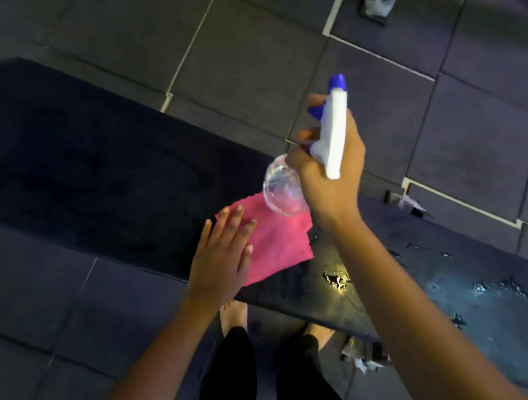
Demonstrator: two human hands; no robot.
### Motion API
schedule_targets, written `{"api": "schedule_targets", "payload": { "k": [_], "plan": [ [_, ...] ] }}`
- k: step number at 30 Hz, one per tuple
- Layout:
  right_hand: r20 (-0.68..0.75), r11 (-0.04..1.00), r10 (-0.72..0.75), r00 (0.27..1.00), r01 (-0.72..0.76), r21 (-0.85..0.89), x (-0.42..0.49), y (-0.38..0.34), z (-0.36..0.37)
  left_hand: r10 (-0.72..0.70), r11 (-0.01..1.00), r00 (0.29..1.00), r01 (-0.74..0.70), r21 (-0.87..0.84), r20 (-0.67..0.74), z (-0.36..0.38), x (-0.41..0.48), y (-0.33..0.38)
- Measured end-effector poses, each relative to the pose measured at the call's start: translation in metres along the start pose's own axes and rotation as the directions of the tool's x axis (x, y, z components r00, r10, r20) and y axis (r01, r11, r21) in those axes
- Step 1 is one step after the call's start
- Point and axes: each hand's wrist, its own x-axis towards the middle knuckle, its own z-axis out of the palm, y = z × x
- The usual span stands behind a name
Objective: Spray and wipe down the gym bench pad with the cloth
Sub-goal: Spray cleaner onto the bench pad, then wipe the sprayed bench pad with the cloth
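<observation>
A long black bench pad (76,164) runs from the upper left to the lower right. Its right part carries wet drops and streaks. A pink cloth (278,241) lies flat on the pad near the middle. My left hand (222,262) rests flat on the cloth's left side, fingers spread. My right hand (329,171) holds a clear spray bottle (282,185) with a white and blue trigger head above the cloth, with fingers on the trigger and the nozzle pointing away from me.
Dark rubber floor tiles (482,137) with pale seams surround the bench. My bare feet (234,314) stand by the pad's near edge. Another person's leg and shoe (377,0) are at the top right. Crumpled bits lie on the floor (411,204) beyond the pad.
</observation>
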Motion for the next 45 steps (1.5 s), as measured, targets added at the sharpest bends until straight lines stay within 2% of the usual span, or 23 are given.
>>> {"api": "schedule_targets", "payload": {
  "k": [2, 5, 7, 10, 12, 15, 16, 18, 20, 21, 23, 25, 28, 30, 33, 34, 36, 38, 41, 43, 44, 45],
  "plan": [
    [0.042, 0.999, -0.047, 0.998, 0.047, 0.000, 0.010, 0.003, 0.033, -0.084, 0.993, 0.996, 0.083, -0.084, -0.018, 0.001, -0.005, -0.005],
    [0.125, 0.999, -0.047, 0.991, 0.050, -0.019, 0.010, 0.014, 0.073, -0.346, 0.909, 0.934, 0.309, -0.280, -0.092, 0.000, -0.016, -0.001],
    [0.221, 0.998, -0.003, 0.975, 0.017, -0.064, 0.006, 0.022, 0.090, -0.519, 0.812, 0.849, 0.451, -0.371, -0.103, -0.001, -0.020, 0.005],
    [0.304, 0.992, 0.046, 0.951, -0.008, -0.124, 0.000, 0.027, 0.101, -0.661, 0.609, 0.751, 0.547, -0.573, 0.015, -0.004, -0.016, 0.014],
    [0.292, 0.984, 0.097, 0.952, -0.047, -0.173, 0.003, 0.033, 0.095, -0.687, 0.523, 0.723, 0.563, -0.640, 0.075, -0.006, -0.011, 0.020],
    [0.282, 0.931, 0.268, 0.921, -0.172, -0.321, -0.002, 0.047, 0.058, -0.741, 0.381, 0.647, 0.626, -0.680, 0.180, -0.007, -0.003, 0.026],
    [0.228, 0.907, 0.301, 0.926, -0.204, -0.369, -0.009, 0.055, 0.040, -0.754, 0.330, 0.615, 0.659, -0.676, 0.232, -0.007, 0.000, 0.027],
    [0.006, 0.821, 0.385, 0.923, -0.339, -0.459, -0.035, 0.071, 0.003, -0.754, 0.287, 0.577, 0.719, -0.632, 0.314, -0.005, 0.002, 0.028],
    [-0.185, 0.671, 0.532, 0.826, -0.544, -0.503, -0.070, 0.085, -0.021, -0.748, 0.306, 0.582, 0.728, -0.613, 0.318, -0.001, 0.000, 0.030],
    [-0.204, 0.614, 0.591, 0.780, -0.599, -0.513, -0.085, 0.092, -0.025, -0.747, 0.327, 0.599, 0.710, -0.623, 0.290, 0.001, -0.002, 0.031],
    [-0.172, 0.594, 0.650, 0.740, -0.636, -0.493, -0.103, 0.101, -0.022, -0.742, 0.358, 0.637, 0.638, -0.682, 0.207, 0.003, -0.006, 0.036],
    [-0.201, 0.597, 0.683, 0.702, -0.695, -0.402, -0.104, 0.103, -0.016, -0.741, 0.337, 0.652, 0.568, -0.751, 0.161, 0.005, -0.009, 0.042],
    [-0.179, 0.467, 0.830, 0.529, -0.833, -0.298, -0.092, 0.101, -0.020, -0.714, 0.283, 0.667, 0.552, -0.784, 0.212, 0.007, -0.010, 0.054],
    [-0.085, 0.434, 0.881, 0.465, -0.868, -0.242, -0.088, 0.095, -0.027, -0.706, 0.219, 0.659, 0.552, -0.805, 0.260, 0.003, -0.007, 0.062],
    [0.011, 0.476, 0.879, 0.477, -0.878, 0.050, -0.079, 0.079, -0.045, -0.682, 0.006, 0.651, 0.461, -0.887, 0.333, -0.013, 0.005, 0.075],
    [0.046, 0.489, 0.863, 0.504, -0.854, 0.176, -0.074, 0.072, -0.054, -0.648, -0.072, 0.675, 0.407, -0.911, 0.353, -0.021, 0.010, 0.081],
    [0.089, 0.536, 0.790, 0.606, -0.755, 0.377, -0.062, 0.055, -0.075, -0.542, -0.196, 0.754, 0.317, -0.928, 0.372, -0.036, 0.020, 0.098],
    [0.076, 0.607, 0.701, 0.709, -0.649, 0.458, -0.052, 0.041, -0.099, -0.414, -0.267, 0.844, 0.247, -0.932, 0.342, -0.046, 0.028, 0.116],
    [0.035, 0.649, 0.622, 0.782, -0.540, 0.536, -0.048, 0.032, -0.135, -0.242, -0.397, 0.915, 0.210, -0.893, 0.323, -0.043, 0.038, 0.134],
    [0.020, 0.634, 0.631, 0.776, -0.529, 0.564, -0.055, 0.039, -0.146, -0.204, -0.491, 0.887, 0.274, -0.827, 0.414, -0.025, 0.042, 0.140],
    [0.004, 0.626, 0.668, 0.744, -0.566, 0.536, -0.062, 0.047, -0.148, -0.233, -0.505, 0.839, 0.327, -0.799, 0.491, -0.013, 0.043, 0.142],
    [-0.013, 0.617, 0.718, 0.696, -0.628, 0.474, -0.070, 0.059, -0.148, -0.307, -0.463, 0.767, 0.397, -0.792, 0.564, -0.001, 0.042, 0.143]
  ]
}}
